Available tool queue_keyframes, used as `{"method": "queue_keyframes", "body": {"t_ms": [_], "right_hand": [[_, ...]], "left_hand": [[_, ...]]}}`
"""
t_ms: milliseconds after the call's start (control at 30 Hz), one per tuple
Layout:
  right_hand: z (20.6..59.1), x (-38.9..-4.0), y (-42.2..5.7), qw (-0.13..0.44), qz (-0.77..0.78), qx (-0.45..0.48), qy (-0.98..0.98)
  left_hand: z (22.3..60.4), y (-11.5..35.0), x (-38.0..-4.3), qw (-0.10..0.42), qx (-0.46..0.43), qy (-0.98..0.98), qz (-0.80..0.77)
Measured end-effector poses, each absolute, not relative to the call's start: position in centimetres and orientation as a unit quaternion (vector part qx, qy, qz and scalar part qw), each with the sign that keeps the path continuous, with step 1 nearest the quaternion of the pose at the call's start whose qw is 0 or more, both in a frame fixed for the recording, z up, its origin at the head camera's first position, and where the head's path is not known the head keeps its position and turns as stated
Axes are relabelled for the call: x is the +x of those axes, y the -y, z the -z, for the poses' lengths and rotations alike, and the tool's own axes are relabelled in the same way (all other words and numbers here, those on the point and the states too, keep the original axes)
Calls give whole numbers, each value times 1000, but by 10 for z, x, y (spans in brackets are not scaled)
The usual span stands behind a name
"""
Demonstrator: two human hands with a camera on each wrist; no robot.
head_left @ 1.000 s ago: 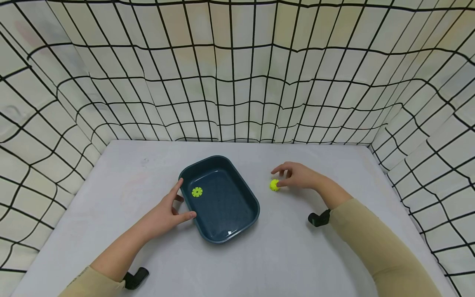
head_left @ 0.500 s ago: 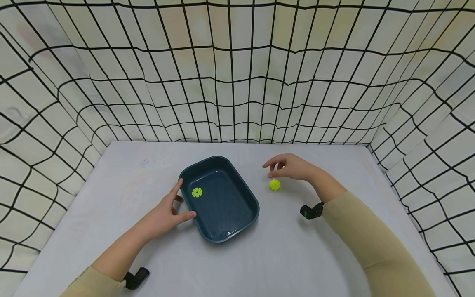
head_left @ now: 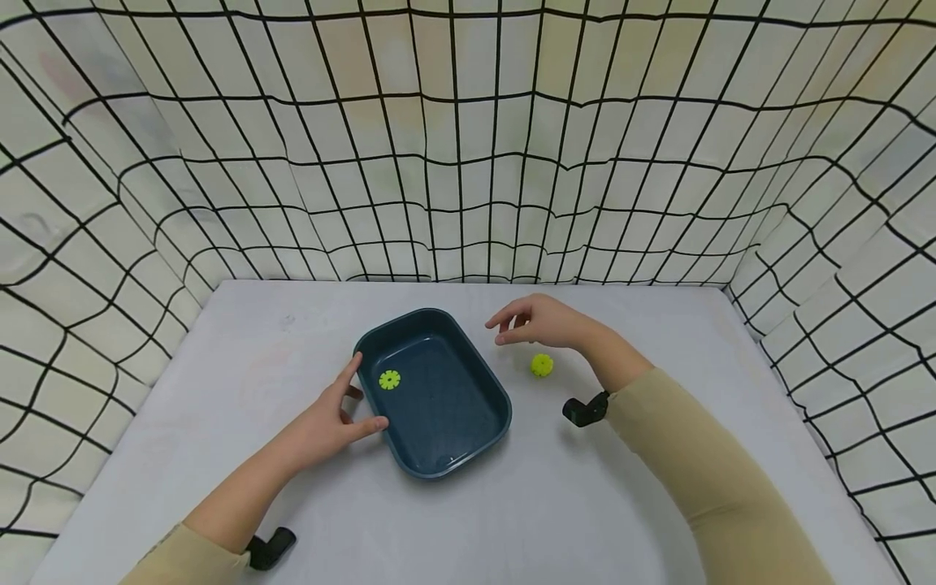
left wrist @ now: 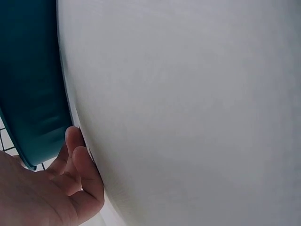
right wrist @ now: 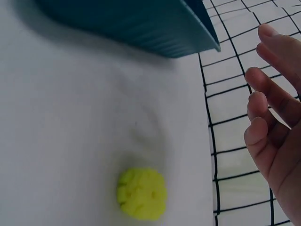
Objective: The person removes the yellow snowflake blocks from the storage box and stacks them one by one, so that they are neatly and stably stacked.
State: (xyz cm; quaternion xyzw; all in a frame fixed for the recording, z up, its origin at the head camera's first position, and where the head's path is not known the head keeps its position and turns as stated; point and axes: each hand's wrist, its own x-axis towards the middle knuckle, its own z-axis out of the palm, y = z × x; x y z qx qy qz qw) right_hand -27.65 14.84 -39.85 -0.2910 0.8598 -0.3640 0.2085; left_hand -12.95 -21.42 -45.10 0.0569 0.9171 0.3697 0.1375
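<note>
A dark blue rectangular tray [head_left: 442, 406] sits on the white table. My left hand [head_left: 322, 426] rests at its left side, the index fingertip and thumb tip on the rim and the other fingers bent below it. Inside the tray, near that side, lies a yellow-green flower-shaped slotted disc [head_left: 390, 380]. Right of the tray, a bright yellow lumpy round piece [head_left: 542, 366] with notched edges stands on the table; the right wrist view shows its bumpy side [right wrist: 142, 193]. Above the table, between this piece and the tray, my right hand [head_left: 544, 322] hovers with loosely bent fingers and holds nothing.
Black netting [head_left: 468, 162] over white walls encloses the table [head_left: 256, 382] at the back and both sides. A black wrist camera [head_left: 270, 548] sticks out under the left sleeve, another camera [head_left: 587, 409] under the right.
My right hand has moved away from the yellow lumpy piece, left and a little back toward the tray. The piece stays on the table. The left hand and tray hold their place.
</note>
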Motion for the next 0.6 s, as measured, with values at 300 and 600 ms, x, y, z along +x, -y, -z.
{"method": "queue_keyframes", "body": {"t_ms": [300, 600], "right_hand": [[388, -274, -109, 207, 365, -325, -848], [380, -269, -77, 211, 355, -360, -836]], "left_hand": [[449, 218, -128, 142, 49, -919, -365], [450, 216, -129, 149, 48, -913, -376]]}}
